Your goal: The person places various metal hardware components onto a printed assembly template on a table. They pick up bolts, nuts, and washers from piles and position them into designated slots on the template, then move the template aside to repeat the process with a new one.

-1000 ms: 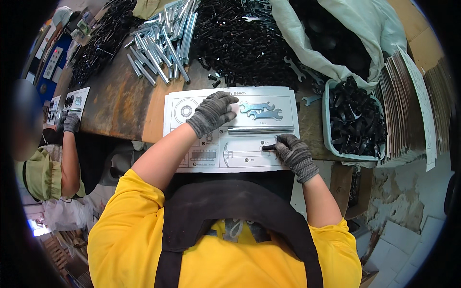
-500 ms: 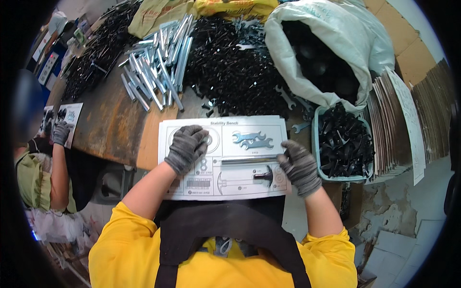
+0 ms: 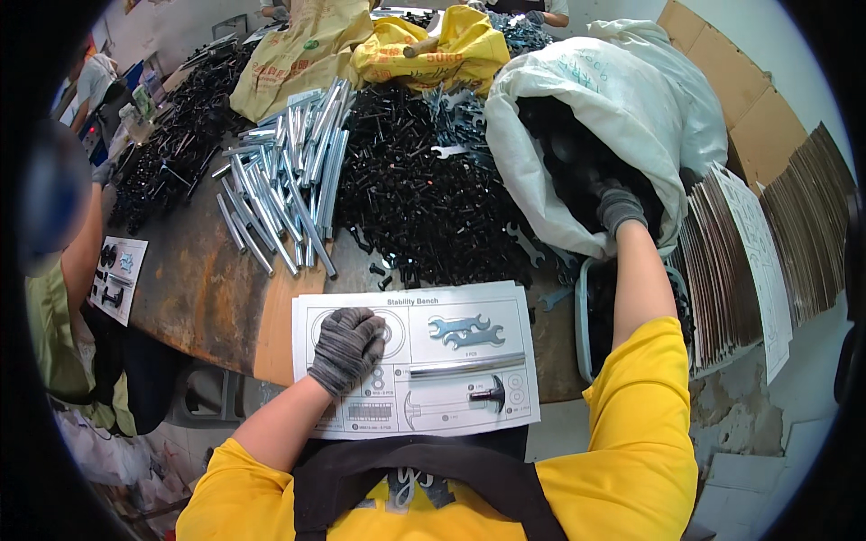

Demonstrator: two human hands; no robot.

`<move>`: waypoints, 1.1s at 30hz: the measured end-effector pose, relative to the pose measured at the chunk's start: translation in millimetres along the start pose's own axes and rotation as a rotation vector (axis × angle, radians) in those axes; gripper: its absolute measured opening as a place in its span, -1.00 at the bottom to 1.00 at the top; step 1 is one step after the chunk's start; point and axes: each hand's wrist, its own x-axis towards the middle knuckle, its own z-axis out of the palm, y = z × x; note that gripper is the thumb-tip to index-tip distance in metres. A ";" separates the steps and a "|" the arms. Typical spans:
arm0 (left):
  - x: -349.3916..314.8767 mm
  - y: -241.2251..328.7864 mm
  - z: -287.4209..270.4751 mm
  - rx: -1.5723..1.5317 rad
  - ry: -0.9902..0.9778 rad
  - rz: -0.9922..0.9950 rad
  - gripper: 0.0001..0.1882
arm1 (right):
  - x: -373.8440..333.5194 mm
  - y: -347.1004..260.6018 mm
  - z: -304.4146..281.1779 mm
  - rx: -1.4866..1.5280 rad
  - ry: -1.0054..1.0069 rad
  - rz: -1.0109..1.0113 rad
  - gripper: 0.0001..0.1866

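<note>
My nearer, right hand (image 3: 621, 209) is inside the white sack (image 3: 600, 95), dark contents (image 3: 575, 140) at its eleven o'clock; its grip I cannot tell. My left hand (image 3: 346, 350) has fingers curled together.

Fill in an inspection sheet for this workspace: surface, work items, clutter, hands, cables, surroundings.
Surface: brown tabletop, worn and stained.
Work items: two wrenches, a silver tube and a black T-shaped part on a printed sheet.
Clutter: a heap of silver tubes and a heap of small black parts beyond the printed sheet.
Hands: gloved left hand on the printed sheet; gloved right hand inside the white sack, grasp hidden.
Cables: nothing seen.
Surroundings: co-worker at left, stacked flat sheets at right.
</note>
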 end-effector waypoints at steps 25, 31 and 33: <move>3.6 4.9 -11.8 -0.603 -0.090 -0.374 -0.52 | -122.4 -68.8 6.0 1.293 -0.240 -0.600 -0.63; 30.7 9.3 -34.9 -1.035 -0.053 -0.383 -0.55 | -209.7 -171.7 1.7 1.437 -1.009 -0.714 -0.67; 28.3 -5.4 -53.5 -0.941 -0.081 -0.531 -0.63 | -212.6 -188.5 24.0 1.437 -0.821 -0.747 -0.68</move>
